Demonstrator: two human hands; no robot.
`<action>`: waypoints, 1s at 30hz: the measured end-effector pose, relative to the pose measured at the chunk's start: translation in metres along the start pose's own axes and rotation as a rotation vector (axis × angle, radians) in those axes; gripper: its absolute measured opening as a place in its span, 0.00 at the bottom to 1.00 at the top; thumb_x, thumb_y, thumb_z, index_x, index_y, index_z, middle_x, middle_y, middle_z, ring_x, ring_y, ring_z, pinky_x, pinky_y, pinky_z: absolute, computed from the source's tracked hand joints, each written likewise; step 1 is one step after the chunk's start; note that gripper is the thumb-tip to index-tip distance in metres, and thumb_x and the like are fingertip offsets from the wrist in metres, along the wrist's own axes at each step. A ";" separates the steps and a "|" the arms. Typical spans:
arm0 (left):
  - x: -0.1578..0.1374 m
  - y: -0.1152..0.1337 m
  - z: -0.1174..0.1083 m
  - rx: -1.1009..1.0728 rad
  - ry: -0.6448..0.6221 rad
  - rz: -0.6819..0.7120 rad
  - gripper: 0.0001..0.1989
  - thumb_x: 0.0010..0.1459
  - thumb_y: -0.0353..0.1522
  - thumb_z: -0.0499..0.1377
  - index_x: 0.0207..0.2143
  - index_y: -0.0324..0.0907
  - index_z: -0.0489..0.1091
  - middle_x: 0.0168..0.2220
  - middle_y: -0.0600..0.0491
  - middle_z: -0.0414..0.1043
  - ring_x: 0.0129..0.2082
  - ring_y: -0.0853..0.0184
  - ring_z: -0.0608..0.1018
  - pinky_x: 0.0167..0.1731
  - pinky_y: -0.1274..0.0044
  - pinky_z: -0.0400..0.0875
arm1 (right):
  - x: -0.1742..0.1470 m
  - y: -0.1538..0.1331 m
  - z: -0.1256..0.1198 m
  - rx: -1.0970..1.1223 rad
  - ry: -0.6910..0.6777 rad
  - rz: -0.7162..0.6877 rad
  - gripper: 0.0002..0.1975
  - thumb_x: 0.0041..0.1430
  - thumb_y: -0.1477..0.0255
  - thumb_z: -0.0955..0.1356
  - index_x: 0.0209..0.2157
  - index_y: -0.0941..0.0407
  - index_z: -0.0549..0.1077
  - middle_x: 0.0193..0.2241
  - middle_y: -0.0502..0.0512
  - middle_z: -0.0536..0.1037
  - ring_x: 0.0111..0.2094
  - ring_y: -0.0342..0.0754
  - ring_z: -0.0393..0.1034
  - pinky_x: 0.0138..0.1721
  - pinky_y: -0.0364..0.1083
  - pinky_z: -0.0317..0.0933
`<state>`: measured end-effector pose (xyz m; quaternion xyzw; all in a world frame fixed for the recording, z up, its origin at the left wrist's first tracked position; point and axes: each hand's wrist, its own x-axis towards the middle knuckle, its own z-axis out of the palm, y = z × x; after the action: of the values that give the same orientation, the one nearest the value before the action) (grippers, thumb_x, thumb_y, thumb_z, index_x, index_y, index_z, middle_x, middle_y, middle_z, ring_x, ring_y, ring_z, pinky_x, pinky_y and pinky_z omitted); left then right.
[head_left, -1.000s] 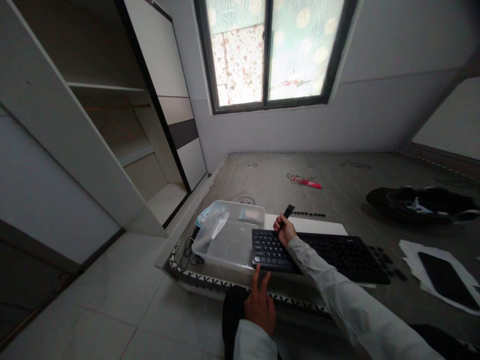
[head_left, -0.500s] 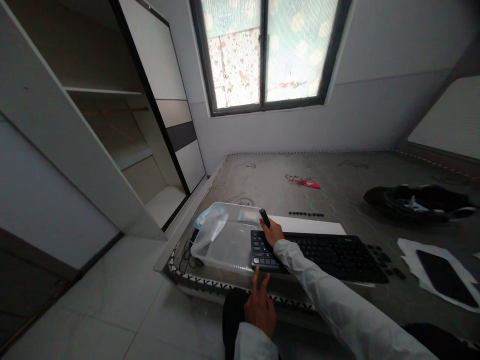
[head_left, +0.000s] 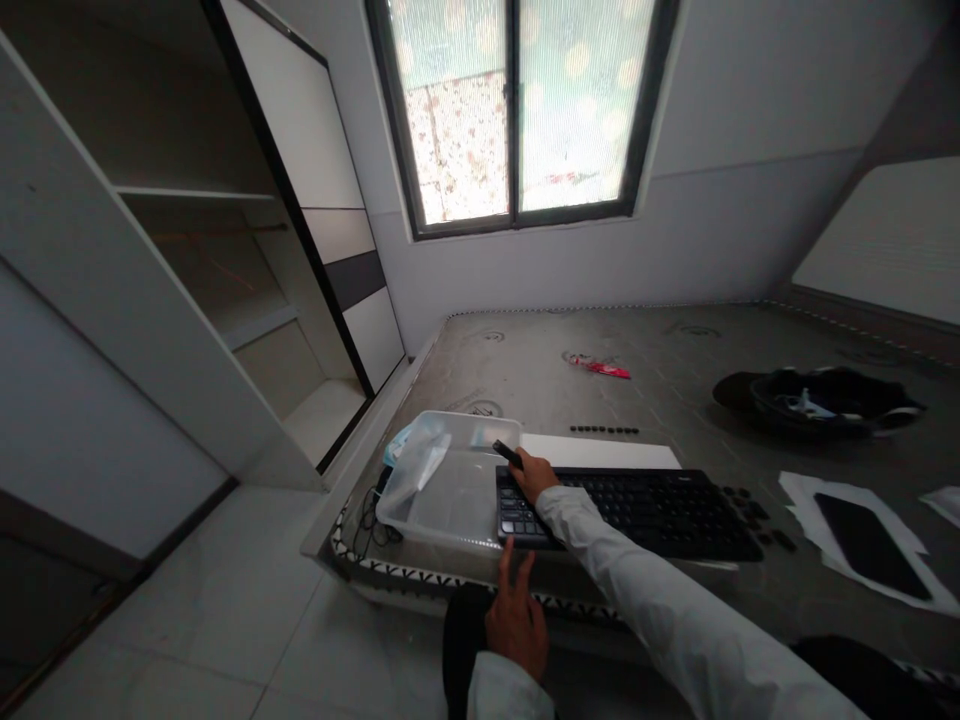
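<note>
Small black tool (head_left: 508, 454) is being pinched in right hand (head_left: 531, 474) over keyboard (head_left: 630, 505), left hand (head_left: 517, 620) hanging empty, fingers apart.

Both arms covered by long white sleeves, plain fabric, no markings seen. R sleeve (head_left: 675, 620) loose, lightly creased along forearm, cuff ending at wrist, slightly rumpled. L sleeve (head_left: 510, 690) seen only at cuff, bottom edge of frame, cuff folded w/ soft rounded edge. R hand (head_left: 534, 473) and L hand (head_left: 516, 620) bare: no gloves, rings or watch made out. Dark trousers glimpsed below, btwn sleeves, one knee (head_left: 463, 640) as black rounded shape; detail too dim to tell. Rest of body out of frame.
</note>
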<state>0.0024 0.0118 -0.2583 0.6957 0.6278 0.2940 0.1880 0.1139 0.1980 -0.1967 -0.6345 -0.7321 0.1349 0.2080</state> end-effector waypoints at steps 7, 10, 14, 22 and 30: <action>0.001 0.003 -0.003 -0.017 -0.017 -0.021 0.34 0.52 0.18 0.46 0.59 0.52 0.58 0.67 0.56 0.43 0.60 0.69 0.63 0.51 0.77 0.67 | -0.006 -0.006 -0.003 -0.115 -0.116 -0.120 0.11 0.62 0.68 0.62 0.45 0.56 0.68 0.38 0.59 0.78 0.40 0.52 0.73 0.37 0.43 0.57; 0.001 0.003 -0.003 -0.012 -0.006 -0.020 0.34 0.53 0.18 0.46 0.59 0.52 0.59 0.67 0.56 0.43 0.60 0.69 0.63 0.51 0.77 0.67 | -0.007 -0.007 -0.002 -0.114 -0.127 -0.144 0.11 0.62 0.67 0.62 0.43 0.54 0.69 0.38 0.57 0.78 0.38 0.51 0.73 0.37 0.44 0.57; 0.000 0.003 -0.006 0.023 -0.018 -0.005 0.34 0.53 0.18 0.46 0.59 0.52 0.58 0.67 0.55 0.42 0.59 0.67 0.64 0.52 0.77 0.67 | -0.005 -0.008 -0.002 -0.030 -0.061 -0.088 0.11 0.60 0.67 0.63 0.42 0.54 0.70 0.35 0.56 0.79 0.37 0.51 0.73 0.37 0.44 0.57; -0.003 0.004 -0.010 -0.032 -0.024 -0.001 0.35 0.50 0.18 0.48 0.58 0.53 0.59 0.67 0.57 0.40 0.59 0.67 0.65 0.52 0.77 0.66 | -0.010 0.016 -0.021 0.423 0.195 0.049 0.17 0.57 0.58 0.61 0.24 0.55 0.69 0.23 0.53 0.73 0.28 0.49 0.69 0.31 0.44 0.58; -0.003 0.011 -0.016 -0.044 -0.042 -0.037 0.33 0.50 0.19 0.49 0.56 0.54 0.61 0.67 0.58 0.42 0.56 0.68 0.68 0.51 0.75 0.67 | -0.017 0.049 -0.037 1.176 0.085 0.297 0.28 0.41 0.45 0.68 0.18 0.51 0.53 0.11 0.39 0.52 0.12 0.37 0.45 0.13 0.41 0.42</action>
<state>0.0008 0.0058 -0.2396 0.6857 0.6298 0.2897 0.2219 0.1761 0.1862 -0.1896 -0.5133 -0.4295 0.5190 0.5317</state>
